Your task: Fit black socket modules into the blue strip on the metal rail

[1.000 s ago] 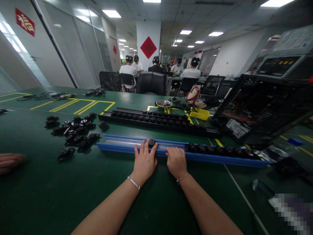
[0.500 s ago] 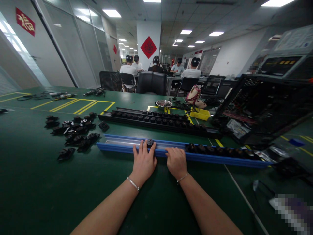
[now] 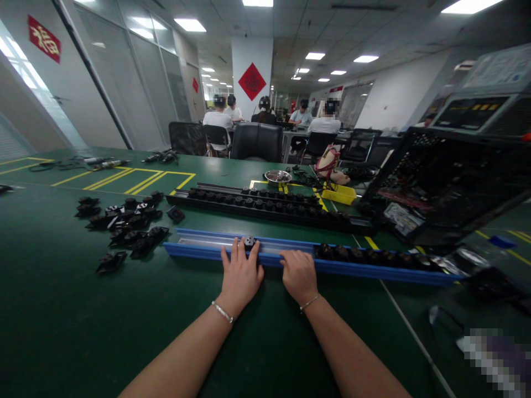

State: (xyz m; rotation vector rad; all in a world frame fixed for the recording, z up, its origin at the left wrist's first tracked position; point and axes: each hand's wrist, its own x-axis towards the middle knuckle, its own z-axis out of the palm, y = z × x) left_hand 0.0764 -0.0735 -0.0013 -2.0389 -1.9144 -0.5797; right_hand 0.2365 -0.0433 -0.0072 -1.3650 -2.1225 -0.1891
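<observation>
A long blue rail [image 3: 199,251] lies across the bench in front of me, with a pale channel along its inside. A small black socket module [image 3: 249,242] sits in that channel left of the middle. My left hand [image 3: 241,271] reaches over the rail's near wall with fingers spread, and its fingertips touch the module. My right hand [image 3: 299,273] is closed at the near wall, its fingers curled over the blue rail; the fingertips are partly hidden. Several black modules [image 3: 357,254] stand in a row in the rail's right part.
Loose black modules [image 3: 128,218] lie heaped at left. Behind the blue rail are black rails [image 3: 265,213] filled with modules. Further back are a metal bowl [image 3: 277,177] and a yellow bin [image 3: 340,193]. An open black computer case [image 3: 448,188] stands at right. People sit beyond the bench.
My left hand has shifted slightly left along the rail, and the socket module under its fingertips has slid left with it. My right hand has stayed in place.
</observation>
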